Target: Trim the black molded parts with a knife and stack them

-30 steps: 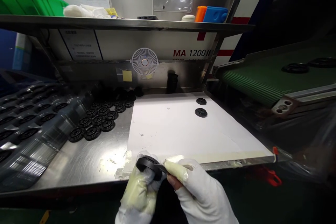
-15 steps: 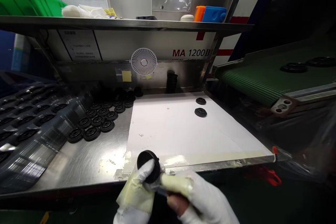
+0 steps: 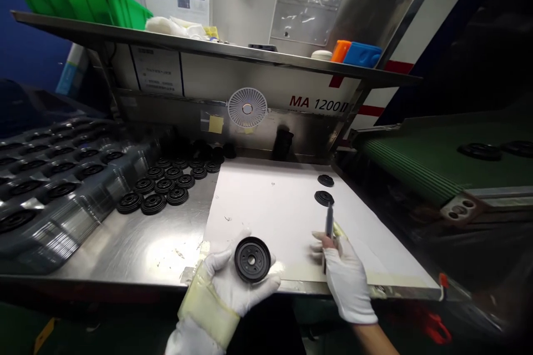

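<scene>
**Near edge of the bench:** a left hand (image 3: 227, 283) in a white fabric glove, with yellowed tape wrapped around the palm and wrist. Its fingers curl under a black moulded rubber disc (image 3: 252, 259), thumb against the rim, with the disc's centre hole facing up. The disc sits just above the taped near edge of a white sheet (image 3: 266, 216).

**Right of it, well apart:** a right hand (image 3: 343, 272) in a white glove, fingers pinched narrow on a slim trimming knife (image 3: 328, 222), held upright. The knife touches nothing else. The disc lies left of the knife, with open sheet between them.

**Mid-bench:** two black discs (image 3: 323, 198) on the sheet near its back right corner, just beyond the knife tip. Left of the sheet, on the stainless steel bench (image 3: 141, 244), a cluster of black discs (image 3: 158, 191). Further left, discs sit in a clear plastic tray (image 3: 62, 188).

**Far:** a green conveyor belt (image 3: 416, 172) at right, a small white fan (image 3: 247, 108) on the back panel, and a steel shelf (image 3: 208, 47) above.
</scene>
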### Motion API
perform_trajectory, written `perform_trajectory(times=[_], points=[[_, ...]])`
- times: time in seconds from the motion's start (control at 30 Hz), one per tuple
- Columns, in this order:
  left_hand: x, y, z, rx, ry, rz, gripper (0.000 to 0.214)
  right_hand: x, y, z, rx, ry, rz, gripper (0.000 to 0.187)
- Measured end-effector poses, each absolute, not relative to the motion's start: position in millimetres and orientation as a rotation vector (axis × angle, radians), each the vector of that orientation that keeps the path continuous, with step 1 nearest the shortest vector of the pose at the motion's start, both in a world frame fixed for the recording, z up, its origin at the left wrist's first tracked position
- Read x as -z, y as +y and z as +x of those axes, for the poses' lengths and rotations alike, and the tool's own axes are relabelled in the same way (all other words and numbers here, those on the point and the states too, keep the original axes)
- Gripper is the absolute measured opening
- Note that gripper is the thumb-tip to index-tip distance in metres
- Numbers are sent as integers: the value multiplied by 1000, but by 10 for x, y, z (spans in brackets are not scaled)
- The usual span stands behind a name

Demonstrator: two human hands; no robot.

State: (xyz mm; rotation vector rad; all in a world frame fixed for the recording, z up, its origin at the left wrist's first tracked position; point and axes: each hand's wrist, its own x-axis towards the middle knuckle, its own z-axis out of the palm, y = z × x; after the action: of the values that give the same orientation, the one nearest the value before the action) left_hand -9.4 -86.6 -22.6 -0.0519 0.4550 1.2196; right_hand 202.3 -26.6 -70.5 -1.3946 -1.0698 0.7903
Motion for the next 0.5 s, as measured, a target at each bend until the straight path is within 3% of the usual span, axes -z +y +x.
perform_trajectory(times=[0.13, 0.33, 0.5], points=[[240, -894, -115, -1212, 482, 5, 54, 612, -355, 2103, -873, -1087, -1378, 49], [268, -885, -93, -1159, 488, 51, 42, 83, -603, 2159, -1189, -1040, -1062, 46], [197, -916, -62, -1149, 541, 62, 40, 107, -760, 2054, -1015, -1341, -1131, 38]])
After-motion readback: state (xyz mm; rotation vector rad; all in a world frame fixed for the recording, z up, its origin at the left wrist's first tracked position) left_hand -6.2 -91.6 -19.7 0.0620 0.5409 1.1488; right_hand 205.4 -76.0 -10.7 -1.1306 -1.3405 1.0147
